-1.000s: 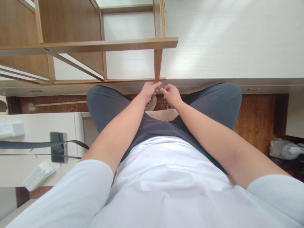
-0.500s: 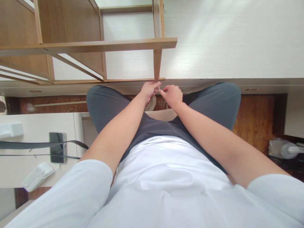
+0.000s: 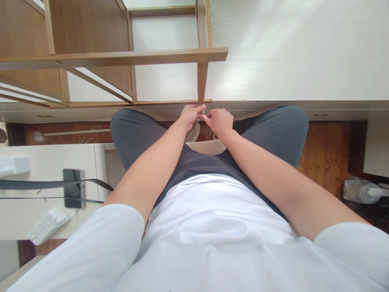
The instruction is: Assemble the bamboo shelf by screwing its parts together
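Note:
My left hand [image 3: 190,115] is closed just below the lower rail of a wooden shelf frame [image 3: 146,57], near the end where an upright [image 3: 201,81] meets that rail. Its fingertips pinch around a thin, light-coloured piece [image 3: 204,112], too small to name surely. From the other side comes my right hand [image 3: 220,121], with thumb and finger pressed together at the same piece. Its other fingers are curled in. Screw heads show along the nearer rail of the frame.
The frame lies on a white tabletop [image 3: 291,56], whose front edge runs above my knees. To my left, a pale side surface [image 3: 18,219] bears a black phone [image 3: 73,188], a white corded device [image 3: 50,225] and a dark strap [image 3: 54,184]. A clear plastic bag [image 3: 358,190] sits at far right.
Both hands stay at the same spot under the rail. Only the right hand's fingers have shifted very slightly; the frame looks the same.

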Tool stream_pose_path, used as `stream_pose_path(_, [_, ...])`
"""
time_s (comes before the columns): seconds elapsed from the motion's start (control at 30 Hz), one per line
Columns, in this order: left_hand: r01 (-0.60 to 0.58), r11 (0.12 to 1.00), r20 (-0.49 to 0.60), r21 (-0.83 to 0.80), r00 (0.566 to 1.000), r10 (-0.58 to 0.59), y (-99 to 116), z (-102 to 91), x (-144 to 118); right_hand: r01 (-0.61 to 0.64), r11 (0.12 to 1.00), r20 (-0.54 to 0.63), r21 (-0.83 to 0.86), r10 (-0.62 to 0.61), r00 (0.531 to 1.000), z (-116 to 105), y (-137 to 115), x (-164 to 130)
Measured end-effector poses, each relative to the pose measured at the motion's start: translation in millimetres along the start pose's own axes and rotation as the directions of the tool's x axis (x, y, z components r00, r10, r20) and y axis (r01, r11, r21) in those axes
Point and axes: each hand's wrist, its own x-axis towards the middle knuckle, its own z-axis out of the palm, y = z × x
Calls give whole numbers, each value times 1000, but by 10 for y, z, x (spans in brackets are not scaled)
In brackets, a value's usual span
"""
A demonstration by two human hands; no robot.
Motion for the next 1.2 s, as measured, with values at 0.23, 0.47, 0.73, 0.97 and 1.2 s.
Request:
stream_pose_path(0.23, [4,1000,-7,22,1000,-3,27,20,-27,3,996,-62,-86,-9,998,35,54,30])
stream_pose_path(0.47, [7,1000,-8,25,1000,-7,14,7,-24,15,998,30,65,-17,999,23,44,22])
stream_pose_path(0.73, [-15,999,-18,52,1000,16,4,1,-13,47,991,76,123,-56,996,-2,57,22])
stream_pose_path(0.97, [-32,998,-26,50,999,33,-18,-7,11,-20,947,154,322,-32,988,76,123,71])
stream_pose_path(1.2, [-25,1000,-6,2,1000,25,-42,-8,43,-247,768,321,591,57,945,102,85,90])
